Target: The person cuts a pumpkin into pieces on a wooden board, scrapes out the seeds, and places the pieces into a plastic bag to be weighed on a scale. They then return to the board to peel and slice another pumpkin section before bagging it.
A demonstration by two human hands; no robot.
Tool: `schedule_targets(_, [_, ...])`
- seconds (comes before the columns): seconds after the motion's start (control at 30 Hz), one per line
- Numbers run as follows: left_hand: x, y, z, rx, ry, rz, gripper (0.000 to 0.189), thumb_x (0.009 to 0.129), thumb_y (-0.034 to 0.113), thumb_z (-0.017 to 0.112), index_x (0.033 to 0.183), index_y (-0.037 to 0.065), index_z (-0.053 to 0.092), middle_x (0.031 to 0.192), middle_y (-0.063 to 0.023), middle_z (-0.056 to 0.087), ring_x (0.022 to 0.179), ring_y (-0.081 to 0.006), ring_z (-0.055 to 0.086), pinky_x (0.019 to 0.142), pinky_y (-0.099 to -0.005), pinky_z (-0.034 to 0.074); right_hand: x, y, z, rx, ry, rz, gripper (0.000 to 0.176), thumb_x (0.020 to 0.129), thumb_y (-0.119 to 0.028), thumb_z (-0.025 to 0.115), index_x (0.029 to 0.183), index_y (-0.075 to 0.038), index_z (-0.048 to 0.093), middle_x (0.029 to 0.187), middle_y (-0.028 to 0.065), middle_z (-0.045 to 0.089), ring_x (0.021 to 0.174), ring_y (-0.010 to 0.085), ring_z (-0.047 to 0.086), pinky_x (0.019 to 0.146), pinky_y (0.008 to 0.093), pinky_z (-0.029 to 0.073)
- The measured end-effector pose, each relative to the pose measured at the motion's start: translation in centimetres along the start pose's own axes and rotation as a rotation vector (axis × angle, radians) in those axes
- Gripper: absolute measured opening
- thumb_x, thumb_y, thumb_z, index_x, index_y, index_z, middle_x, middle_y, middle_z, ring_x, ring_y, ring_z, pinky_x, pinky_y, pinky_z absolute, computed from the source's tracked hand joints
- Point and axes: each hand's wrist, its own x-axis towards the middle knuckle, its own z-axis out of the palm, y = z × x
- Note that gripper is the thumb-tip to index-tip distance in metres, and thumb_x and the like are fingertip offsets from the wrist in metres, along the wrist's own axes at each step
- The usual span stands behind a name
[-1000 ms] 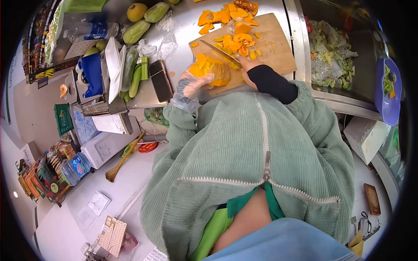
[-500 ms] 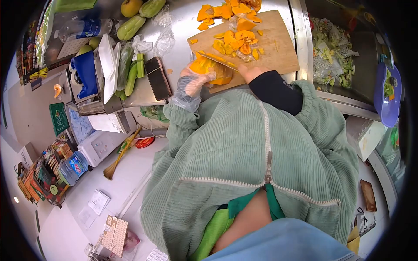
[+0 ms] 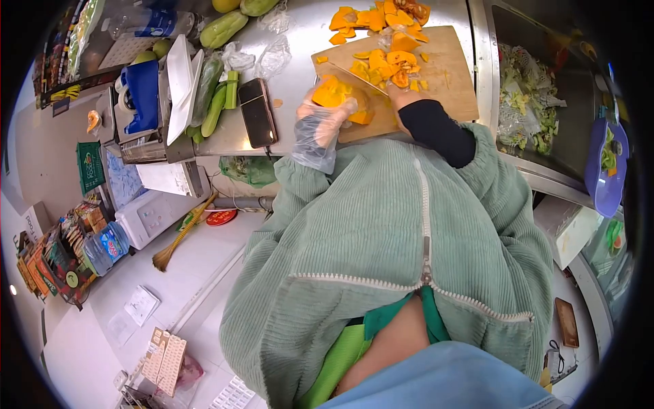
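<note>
My left hand (image 3: 324, 125), in a clear plastic glove, is closed around a large chunk of orange pumpkin (image 3: 333, 92) at the near left of a wooden cutting board (image 3: 451, 82). The fingers of my right hand (image 3: 400, 99) are wrapped around a knife, its handle mostly hidden. The knife blade (image 3: 360, 79) slants to the far left, just beyond the chunk. Farther up the board lie cut pumpkin pieces (image 3: 381, 65), some with seedy pulp. More orange pumpkin pieces (image 3: 375, 19) sit on the metal counter behind it.
A phone (image 3: 257, 114) lies on the counter left of my left hand. Beyond it are green stalks (image 3: 216, 109), white trays (image 3: 182, 88) and crumpled plastic (image 3: 272, 58). To the right, a sink holds vegetable scraps (image 3: 528, 99); a purple basin (image 3: 606, 167) stands at its edge.
The knife blade has moved off the pumpkin chunk to its far side, with my right hand. My left hand keeps its grip on the chunk. The whole view has shifted slightly.
</note>
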Motion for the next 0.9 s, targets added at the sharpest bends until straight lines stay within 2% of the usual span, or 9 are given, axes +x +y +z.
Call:
schedule_targets(0.07, [-0.1,0.2,0.1,-0.044,0.057,0.029,0.046,0.074,0.008,0.072,0.114,-0.002,0.051,0.092,-0.0056,0.061,0.071,-0.0109,0.059,0.057,-0.0212,0.049,-0.7,0.2,-1.1,0.001,0.009,-0.001,0.025,0.085,-0.011,0.044,0.107,0.000,0.047,0.083,0.0240,0.061,0.080,0.0368,0.062,0.066,0.0442,0.050])
schedule_targets(0.13, [0.1,-0.3,-0.1,-0.158,0.051,0.033,0.063,0.074,0.003,0.071,0.126,-0.006,0.038,0.103,-0.0093,0.058,0.088,-0.0145,0.058,0.077,-0.0235,0.050,-1.7,0.2,-1.5,0.003,0.015,-0.003,0.025,0.083,-0.010,0.045,0.106,0.000,0.046,0.079,0.0239,0.060,0.075,0.0375,0.062,0.062,0.0452,0.049])
schedule_targets(0.2, [-0.1,-0.8,0.0,-0.166,0.003,0.065,0.064,0.074,0.001,0.071,0.128,-0.006,0.035,0.107,-0.0101,0.056,0.092,-0.0154,0.057,0.080,-0.0243,0.049,-2.9,-0.1,-1.2,0.009,0.116,-0.083,0.024,0.080,-0.009,0.048,0.103,-0.001,0.045,0.073,0.0224,0.060,0.071,0.0377,0.061,0.057,0.0465,0.048])
schedule_targets(0.33, [0.0,-1.5,0.3,-0.233,-0.117,0.188,0.064,0.074,-0.001,0.069,0.128,-0.004,0.034,0.115,-0.0118,0.053,0.103,-0.0182,0.055,0.088,-0.0284,0.048,-4.8,-1.1,-0.5,-0.061,0.042,-0.054,0.019,0.079,-0.008,0.049,0.096,-0.003,0.044,0.071,0.0215,0.060,0.069,0.0374,0.062,0.056,0.0468,0.048])
schedule_targets(0.5, [-0.3,-0.3,1.2,-0.153,-0.085,0.144,0.058,0.073,0.002,0.072,0.122,-0.001,0.040,0.113,-0.0100,0.056,0.103,-0.0165,0.056,0.089,-0.0275,0.048,-6.1,-1.3,0.2,-0.189,0.111,-0.121,0.012,0.082,-0.010,0.045,0.092,-0.004,0.042,0.068,0.0170,0.061,0.062,0.0355,0.063,0.051,0.0459,0.049])
schedule_targets(0.67, [-0.4,-0.1,1.5,-0.063,-0.048,0.155,0.051,0.074,0.007,0.072,0.118,0.001,0.047,0.106,-0.0067,0.061,0.098,-0.0132,0.058,0.085,-0.0243,0.047,-6.2,-2.5,0.2,-0.201,0.065,-0.056,0.011,0.085,-0.012,0.041,0.093,-0.005,0.042,0.069,0.0161,0.062,0.062,0.0349,0.063,0.051,0.0451,0.049])
schedule_targets(0.73, [-1.1,0.7,1.4,0.193,0.035,0.119,0.046,0.077,0.009,0.071,0.116,0.003,0.049,0.104,-0.0058,0.062,0.094,-0.0121,0.058,0.082,-0.0237,0.046,-6.2,-2.8,-0.1,-0.199,0.043,-0.030,0.011,0.085,-0.012,0.041,0.094,-0.005,0.042,0.070,0.0164,0.062,0.064,0.0349,0.063,0.052,0.0452,0.049])
schedule_targets(0.8, [-1.1,0.7,1.7,0.128,0.035,0.138,0.045,0.077,0.009,0.070,0.117,0.002,0.049,0.102,-0.0057,0.062,0.092,-0.0116,0.058,0.081,-0.0236,0.046,-5.6,-2.9,-1.0,-0.157,-0.025,-0.076,0.012,0.085,-0.012,0.041,0.095,-0.005,0.043,0.073,0.0171,0.062,0.069,0.0345,0.064,0.056,0.0452,0.050])
schedule_targets(0.9, [-1.2,0.6,2.2,-0.006,0.056,0.176,0.042,0.078,0.008,0.069,0.114,-0.001,0.051,0.100,-0.0058,0.062,0.088,-0.0105,0.058,0.078,-0.0229,0.046,-4.0,-3.2,-0.3,-0.133,-0.006,-0.062,0.012,0.087,-0.014,0.040,0.097,-0.008,0.040,0.071,0.0186,0.061,0.069,0.0365,0.063,0.057,0.0459,0.050])
